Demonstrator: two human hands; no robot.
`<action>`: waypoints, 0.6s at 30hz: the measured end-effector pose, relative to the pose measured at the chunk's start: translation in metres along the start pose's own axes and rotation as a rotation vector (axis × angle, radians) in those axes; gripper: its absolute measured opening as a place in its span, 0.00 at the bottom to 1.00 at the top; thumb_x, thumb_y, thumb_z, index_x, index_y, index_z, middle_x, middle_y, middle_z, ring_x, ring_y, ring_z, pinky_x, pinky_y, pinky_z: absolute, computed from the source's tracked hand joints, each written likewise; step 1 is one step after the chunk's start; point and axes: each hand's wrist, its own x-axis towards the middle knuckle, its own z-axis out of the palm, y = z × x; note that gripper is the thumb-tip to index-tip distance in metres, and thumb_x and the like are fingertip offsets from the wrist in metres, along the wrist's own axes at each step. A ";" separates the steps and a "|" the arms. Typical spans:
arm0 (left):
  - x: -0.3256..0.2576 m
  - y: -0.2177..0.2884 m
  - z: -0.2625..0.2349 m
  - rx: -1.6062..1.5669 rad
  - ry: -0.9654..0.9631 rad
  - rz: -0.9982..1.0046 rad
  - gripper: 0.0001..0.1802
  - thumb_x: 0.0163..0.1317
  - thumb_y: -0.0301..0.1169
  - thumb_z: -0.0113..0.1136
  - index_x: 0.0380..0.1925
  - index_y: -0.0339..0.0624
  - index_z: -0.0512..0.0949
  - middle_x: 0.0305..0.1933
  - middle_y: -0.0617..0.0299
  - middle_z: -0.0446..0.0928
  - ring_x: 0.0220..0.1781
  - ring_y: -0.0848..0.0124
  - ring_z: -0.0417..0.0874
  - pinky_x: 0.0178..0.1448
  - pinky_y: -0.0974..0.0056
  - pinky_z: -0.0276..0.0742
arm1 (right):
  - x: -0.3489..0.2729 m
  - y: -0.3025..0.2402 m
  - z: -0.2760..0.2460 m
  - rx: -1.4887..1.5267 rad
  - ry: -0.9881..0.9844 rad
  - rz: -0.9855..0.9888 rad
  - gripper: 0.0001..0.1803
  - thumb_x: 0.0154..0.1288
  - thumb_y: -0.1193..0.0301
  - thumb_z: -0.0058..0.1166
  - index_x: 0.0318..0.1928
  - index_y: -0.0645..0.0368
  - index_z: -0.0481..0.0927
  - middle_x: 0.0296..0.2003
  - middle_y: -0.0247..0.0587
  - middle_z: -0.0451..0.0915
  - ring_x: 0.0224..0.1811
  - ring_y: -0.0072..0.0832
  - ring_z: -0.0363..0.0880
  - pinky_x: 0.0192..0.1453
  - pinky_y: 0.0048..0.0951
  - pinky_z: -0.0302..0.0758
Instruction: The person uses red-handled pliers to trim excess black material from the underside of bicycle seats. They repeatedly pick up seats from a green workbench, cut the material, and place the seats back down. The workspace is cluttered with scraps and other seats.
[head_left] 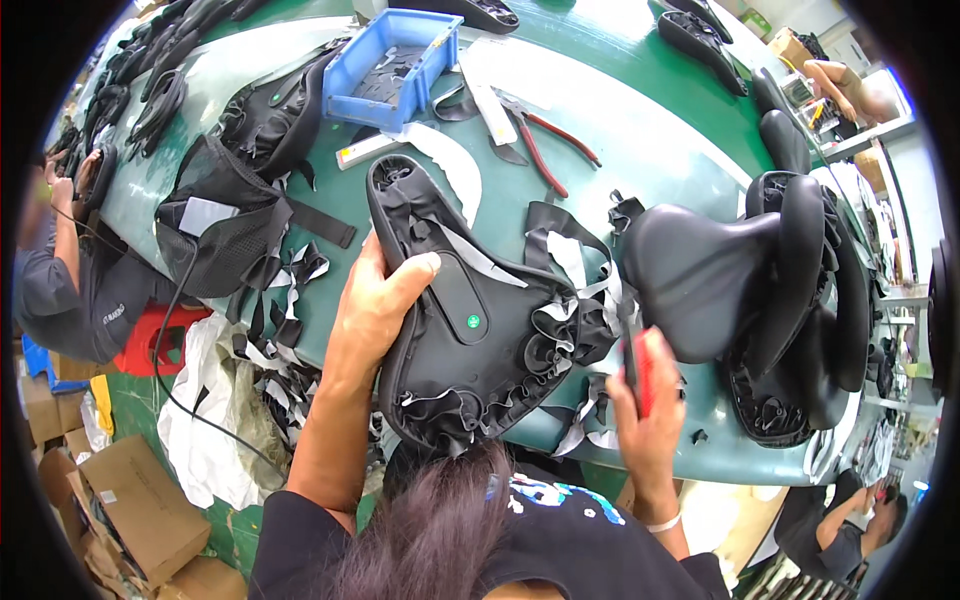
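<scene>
My left hand (379, 298) grips the edge of an upturned black bicycle saddle (420, 350), thumb pressed on its underside. Gathered black cover material is bunched around the wide end, and a green round sticker (473, 322) marks the centre panel. In my right hand (650, 420) is a red-handled hand tool (642, 375), held just right of the saddle; its dark front end is blurred, so I cannot tell its exact kind. Strips of black and pale trimming (597, 290) hang or lie between the saddle and the tool.
Beyond the saddle lie red-handled pliers (540, 150) and a blue bin (390, 70) of dark scraps. Finished-looking saddles (690, 270) are piled at right. A mesh bag (215, 220) and offcuts (290, 290) lie left. Other people (75, 270) work nearby; cardboard boxes (145, 500) stand lower left.
</scene>
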 end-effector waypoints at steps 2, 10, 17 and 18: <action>-0.008 0.001 0.000 -0.002 0.020 0.029 0.28 0.54 0.36 0.61 0.53 0.32 0.70 0.48 0.58 0.75 0.48 0.72 0.74 0.56 0.67 0.69 | 0.032 -0.013 0.016 0.118 -0.088 -0.005 0.32 0.57 0.77 0.62 0.62 0.65 0.67 0.51 0.52 0.80 0.45 0.40 0.82 0.50 0.34 0.76; -0.017 -0.024 -0.024 1.151 0.450 0.640 0.32 0.49 0.37 0.70 0.53 0.37 0.69 0.46 0.52 0.72 0.56 0.55 0.69 0.64 0.53 0.61 | 0.075 0.007 0.004 0.460 0.013 0.302 0.27 0.56 0.79 0.58 0.58 0.62 0.70 0.36 0.32 0.79 0.29 0.12 0.72 0.31 0.17 0.72; 0.018 -0.010 0.048 0.925 -0.496 0.917 0.09 0.55 0.34 0.63 0.31 0.42 0.78 0.31 0.56 0.75 0.37 0.59 0.75 0.44 0.58 0.66 | 0.053 -0.020 0.004 0.244 -0.241 -0.081 0.34 0.56 0.72 0.65 0.62 0.64 0.65 0.49 0.51 0.79 0.46 0.43 0.81 0.49 0.35 0.77; 0.015 -0.001 0.045 0.873 -0.532 0.816 0.09 0.58 0.32 0.60 0.23 0.40 0.77 0.24 0.57 0.72 0.32 0.60 0.74 0.42 0.59 0.64 | 0.053 0.001 -0.001 0.094 -0.132 -0.288 0.31 0.56 0.72 0.65 0.60 0.63 0.69 0.44 0.49 0.81 0.39 0.41 0.82 0.44 0.36 0.79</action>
